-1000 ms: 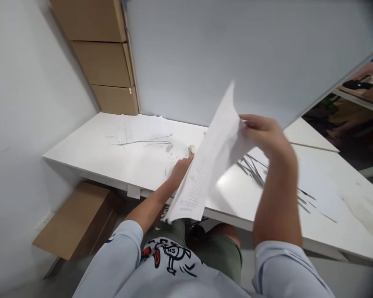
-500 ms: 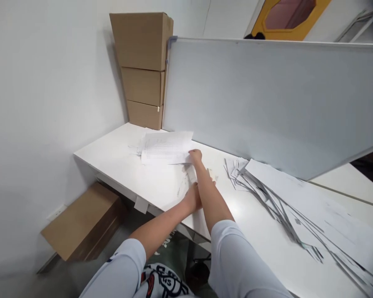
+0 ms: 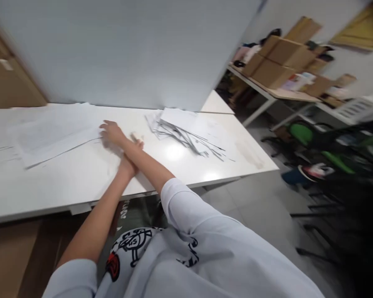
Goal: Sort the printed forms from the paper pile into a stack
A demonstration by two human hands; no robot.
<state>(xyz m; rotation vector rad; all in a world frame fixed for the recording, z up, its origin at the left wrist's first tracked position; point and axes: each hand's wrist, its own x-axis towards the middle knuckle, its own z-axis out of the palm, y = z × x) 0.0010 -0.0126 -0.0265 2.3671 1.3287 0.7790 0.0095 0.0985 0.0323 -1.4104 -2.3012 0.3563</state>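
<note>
My right hand (image 3: 112, 134) is at the right edge of the printed paper sheets (image 3: 59, 128) lying on the white table (image 3: 90, 174). Its fingers are apart, and no sheet shows between them. My left forearm passes beneath the right one, so the right arm partly covers my left hand (image 3: 129, 164). At the fingertips of that left hand, a small cream-coloured object (image 3: 136, 135) sticks out; blur hides its kind. To the right of both hands is a loose, fanned stack of papers (image 3: 186, 130).
A whiteboard (image 3: 136, 54) stands along the table's back edge, with cardboard boxes (image 3: 9, 82) at its left. Across the aisle, more boxes (image 3: 276, 62) crowd another table. Dark chairs with green parts (image 3: 301, 132) stand at the right. A large carton (image 3: 12, 252) is below the table.
The view has swung to the right, bringing in the aisle and chairs. My right hand has let go of the sheet's edge and its fingers have spread. My left hand stays under the right arm.
</note>
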